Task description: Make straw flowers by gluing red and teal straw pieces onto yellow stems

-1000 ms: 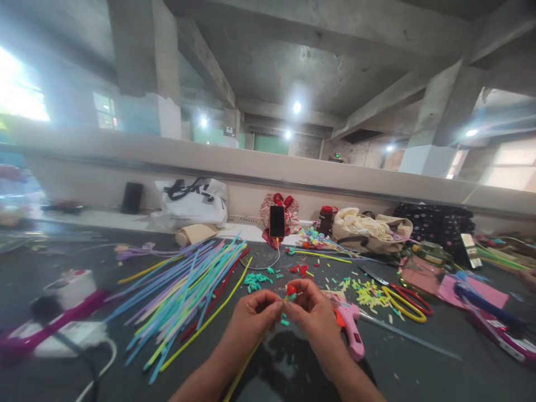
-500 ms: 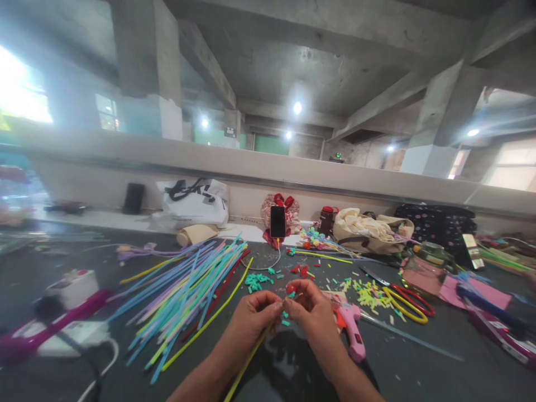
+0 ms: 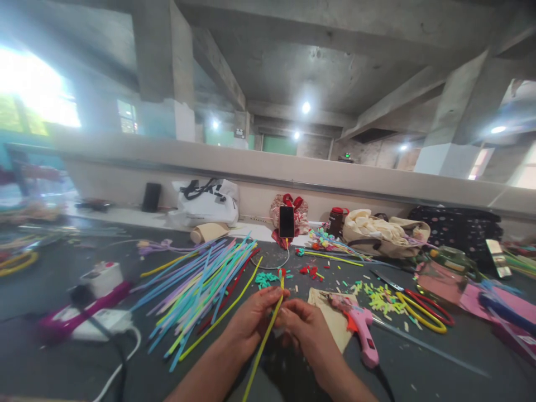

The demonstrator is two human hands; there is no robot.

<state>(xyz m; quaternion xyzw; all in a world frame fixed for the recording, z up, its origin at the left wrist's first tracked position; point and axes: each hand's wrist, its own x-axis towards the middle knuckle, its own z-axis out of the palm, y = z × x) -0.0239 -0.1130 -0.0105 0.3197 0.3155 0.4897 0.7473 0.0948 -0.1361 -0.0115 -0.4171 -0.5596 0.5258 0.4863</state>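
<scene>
Left hand [image 3: 255,318] fingers pinched closed on yellow pipe cleaner [image 3: 264,340], right hand [image 3: 305,326] touching it with curled fingers, grip unclear, pink glue gun [image 3: 360,329] just beside, dark table [image 3: 439,363]

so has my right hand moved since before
Yes. The right hand, pinching the yellow fuzzy pipe cleaner, has drawn left, away from the pink plastic glue gun.

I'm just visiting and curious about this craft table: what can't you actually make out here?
All in the head view:
- Lower end of the stick: cut off by the bottom edge.
- What the right hand grips, if anything: hidden by its own curled fingers.
- The red bit at the stick's top: too small to identify.
- The phone: screen too small to read.
- The white box, far left: blurred.
</scene>
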